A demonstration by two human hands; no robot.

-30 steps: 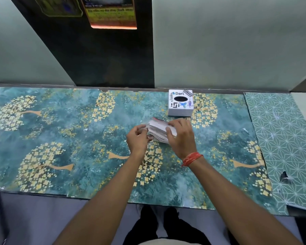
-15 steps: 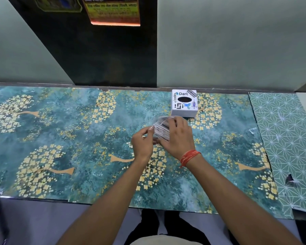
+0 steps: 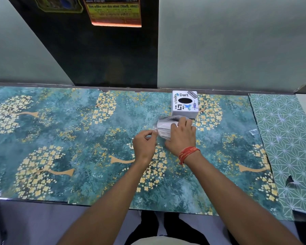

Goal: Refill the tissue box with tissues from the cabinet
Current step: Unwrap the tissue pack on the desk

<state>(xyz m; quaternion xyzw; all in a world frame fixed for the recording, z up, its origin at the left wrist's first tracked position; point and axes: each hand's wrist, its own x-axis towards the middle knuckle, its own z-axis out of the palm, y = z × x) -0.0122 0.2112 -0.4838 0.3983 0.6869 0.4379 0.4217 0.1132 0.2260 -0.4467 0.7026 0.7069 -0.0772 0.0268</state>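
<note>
A white cube tissue box point(image 3: 185, 113) with stickers and a dark oval slot on top stands at the back of the counter, against the wall. Just in front of it lies a pack of white tissues point(image 3: 163, 127) in clear plastic wrap. My right hand point(image 3: 181, 136), with red threads on the wrist, grips the pack from its right side and covers much of it. My left hand point(image 3: 144, 145) pinches the loose plastic wrap at the pack's left end.
The counter point(image 3: 60, 138) wears a teal sheet with yellow tree prints; a green geometric sheet point(image 3: 286, 147) covers its right end. A pale wall and a dark panel point(image 3: 99, 55) with a poster rise behind. The front edge is near my body.
Both hands and the tissue pack have shifted a little farther from me, toward the tissue box. My left hand went from steadying the pack to pinching its wrap.
</note>
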